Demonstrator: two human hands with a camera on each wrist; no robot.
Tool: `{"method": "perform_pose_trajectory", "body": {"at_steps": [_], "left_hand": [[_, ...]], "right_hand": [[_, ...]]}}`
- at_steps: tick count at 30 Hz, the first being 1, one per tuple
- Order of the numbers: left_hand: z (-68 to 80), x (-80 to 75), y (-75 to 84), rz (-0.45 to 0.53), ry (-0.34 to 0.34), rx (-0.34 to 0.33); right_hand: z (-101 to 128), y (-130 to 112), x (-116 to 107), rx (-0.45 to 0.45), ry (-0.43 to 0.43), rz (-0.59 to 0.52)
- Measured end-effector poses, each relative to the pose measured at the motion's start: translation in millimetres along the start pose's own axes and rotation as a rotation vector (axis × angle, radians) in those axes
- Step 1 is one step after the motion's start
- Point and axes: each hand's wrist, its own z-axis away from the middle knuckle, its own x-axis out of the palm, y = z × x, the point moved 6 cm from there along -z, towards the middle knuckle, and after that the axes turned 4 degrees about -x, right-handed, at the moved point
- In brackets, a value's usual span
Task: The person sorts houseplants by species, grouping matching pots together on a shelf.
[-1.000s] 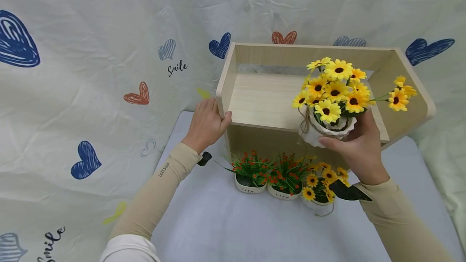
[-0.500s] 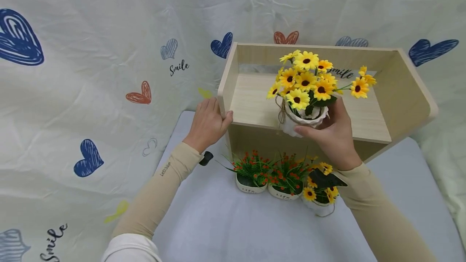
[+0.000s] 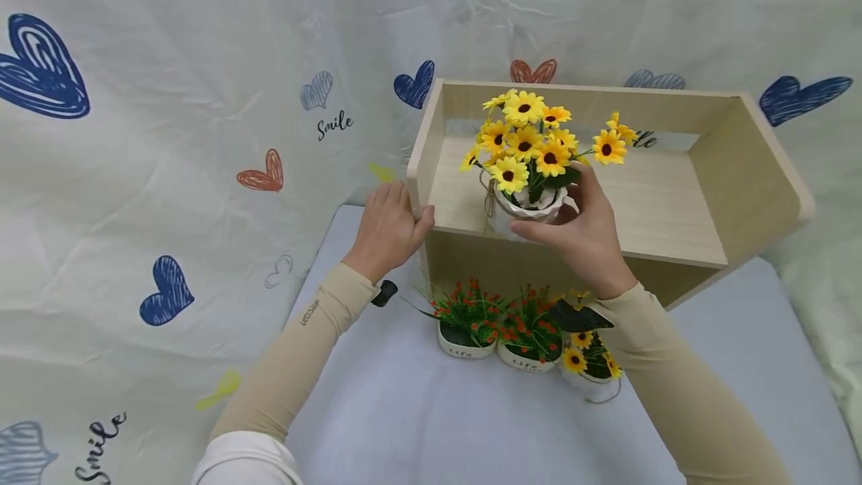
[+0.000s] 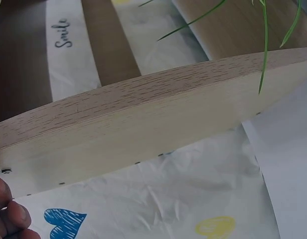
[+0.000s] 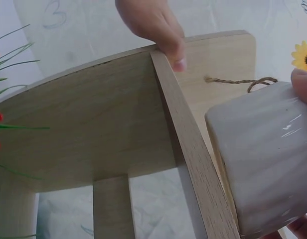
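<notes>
My right hand (image 3: 582, 234) grips a white ceramic pot (image 3: 525, 217) of artificial yellow sunflowers (image 3: 521, 141), fingers and thumb on opposite sides. The pot is at the front edge of the wooden shelf's upper board (image 3: 667, 204), towards its left end. In the right wrist view the white pot (image 5: 265, 159) lies close against the board's edge, its twine bow (image 5: 263, 82) showing. My left hand (image 3: 387, 227) holds the left side panel (image 3: 424, 148), thumb on the front edge. Its fingertips (image 4: 16, 214) show beside the panel's outer face in the left wrist view.
On the table (image 3: 431, 418) before the shelf stand two pots of red-flowered grass (image 3: 465, 316) (image 3: 532, 328) and a second sunflower pot (image 3: 589, 373), partly covered by my right wrist. A heart-printed cloth (image 3: 202, 58) hangs behind.
My right hand has carried the sunflower pot leftwards along the shelf's front, and slightly farther back. My left hand stays on the side panel.
</notes>
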Motion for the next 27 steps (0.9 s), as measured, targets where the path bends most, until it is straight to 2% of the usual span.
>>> {"method": "perform_pose_trajectory", "body": {"at_steps": [10,18,27], "left_hand": [[0.2,-2.3,2.5,-0.029,0.078,0.045],[0.7,-2.2,3.5,-0.021,0.069,0.045],[0.2,0.2,2.3,-0.018,0.007,0.008]], "right_hand": [[-12.9,3.1,15.6,0.049,-0.036,0.055],[-25.1,4.5,25.1,0.082,-0.090,0.088],[-40.2,6.7,34.3,0.077,-0.125,0.082]]}}
